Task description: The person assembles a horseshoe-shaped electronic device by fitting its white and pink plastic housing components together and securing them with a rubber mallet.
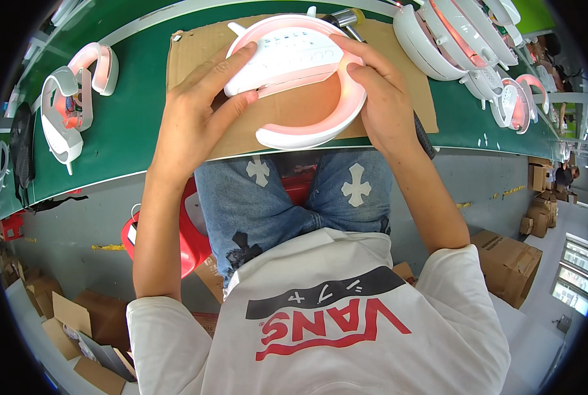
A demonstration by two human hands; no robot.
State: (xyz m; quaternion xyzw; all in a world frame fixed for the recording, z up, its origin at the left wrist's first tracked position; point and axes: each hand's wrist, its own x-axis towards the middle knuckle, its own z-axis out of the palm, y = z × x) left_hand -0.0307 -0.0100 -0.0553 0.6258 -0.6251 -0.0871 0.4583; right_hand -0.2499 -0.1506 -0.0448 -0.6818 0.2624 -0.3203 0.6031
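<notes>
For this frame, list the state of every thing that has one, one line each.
White and pink ring-shaped device: held in both hands, over the cardboard sheet.
Left hand: gripping the device's left side.
Right hand: gripping its right side.
Stacked devices: lying on the green belt.

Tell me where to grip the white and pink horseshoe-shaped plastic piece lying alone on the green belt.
Grip the white and pink horseshoe-shaped plastic piece probably across the closed top of its curve, coming down from above. It lies flat on the green belt with bare belt around it, and its two arms look thinner and end free.
</notes>
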